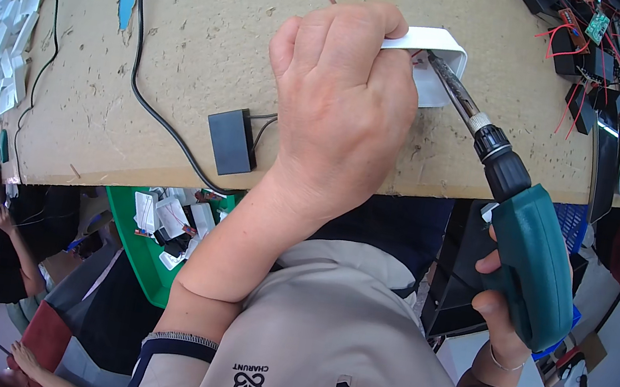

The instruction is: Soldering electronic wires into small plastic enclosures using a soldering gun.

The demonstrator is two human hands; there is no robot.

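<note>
My left hand (347, 90) is closed on a white plastic housing (448, 41), holding it at the table's near side. The housing is open toward the right, and most of its left part is hidden by my fingers. My right hand (506, 310) grips a green pistol-shaped soldering gun (534, 261) with a black collar and a metal barrel. The gun's thin tip reaches into the housing's opening; whether it touches anything inside I cannot tell. Beside my left wrist lies a small black box (231, 141), its dark wire running under my hand.
A black cable (139, 45) crosses the worn table (208, 15). White housings (6, 40) pile up at the left, wired black parts (583, 54) at the far right. Below the near edge, a green bin (135, 247) holds white parts. Other people (9, 251) sit nearby.
</note>
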